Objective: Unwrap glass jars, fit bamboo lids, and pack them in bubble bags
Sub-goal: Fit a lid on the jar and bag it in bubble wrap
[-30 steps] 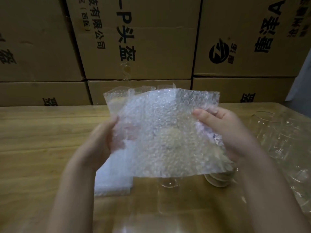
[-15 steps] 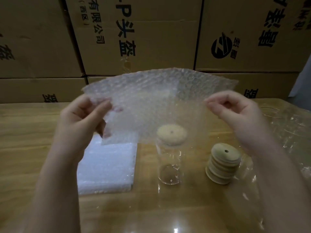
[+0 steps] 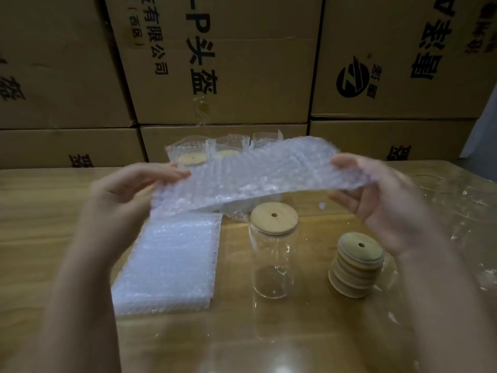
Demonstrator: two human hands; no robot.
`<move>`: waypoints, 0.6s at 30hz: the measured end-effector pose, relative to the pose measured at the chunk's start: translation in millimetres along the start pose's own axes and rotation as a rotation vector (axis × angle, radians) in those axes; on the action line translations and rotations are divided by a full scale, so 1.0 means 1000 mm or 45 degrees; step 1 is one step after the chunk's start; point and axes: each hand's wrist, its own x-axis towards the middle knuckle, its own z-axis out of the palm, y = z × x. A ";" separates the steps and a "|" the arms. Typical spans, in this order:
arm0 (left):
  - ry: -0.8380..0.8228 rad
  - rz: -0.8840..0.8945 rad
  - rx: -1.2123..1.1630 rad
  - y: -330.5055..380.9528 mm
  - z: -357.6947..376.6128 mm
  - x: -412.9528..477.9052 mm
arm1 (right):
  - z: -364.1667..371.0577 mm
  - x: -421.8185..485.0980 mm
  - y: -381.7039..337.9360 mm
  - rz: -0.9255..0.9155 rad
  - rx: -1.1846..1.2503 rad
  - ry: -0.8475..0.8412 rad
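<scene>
Stretching between both hands, a bubble bag [image 3: 258,173] hangs in the air above the wooden table [image 3: 40,211]. The left hand [image 3: 126,189] pinches its left edge between thumb and fingers; the right hand [image 3: 376,192] grips the right edge the same way. Below the bag, apart from every finger, stands a glass jar [image 3: 273,262] with a bamboo lid [image 3: 274,218] on it. A stack of bamboo lids [image 3: 357,265] sits just right; a pile of bubble bags [image 3: 172,267] lies left.

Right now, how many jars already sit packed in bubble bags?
3, upright in a row at the table's back edge: left one, middle one, right one. The bubble bag held up by both hands may hide more.
</scene>
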 end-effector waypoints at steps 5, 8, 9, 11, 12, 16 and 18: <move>-0.371 -0.401 0.230 -0.005 0.015 0.001 | -0.006 0.006 0.017 0.116 -0.480 0.089; -0.413 -0.450 0.042 0.003 0.018 0.004 | 0.003 0.005 0.019 0.033 -0.630 0.082; -0.430 -0.441 0.011 0.006 0.019 0.006 | 0.007 0.004 0.019 -0.043 -0.701 0.129; -0.457 -0.412 -0.074 0.019 0.020 0.009 | 0.017 0.000 0.017 -0.255 -0.843 0.232; -0.479 -0.399 -0.131 0.022 0.022 0.010 | 0.023 -0.003 0.014 -0.374 -0.892 0.258; -0.473 -0.343 -0.008 0.034 0.027 0.012 | 0.044 -0.013 0.009 -0.754 -0.881 0.206; -0.358 -0.296 0.023 0.038 0.026 0.015 | 0.053 -0.018 0.008 -0.909 -0.938 0.102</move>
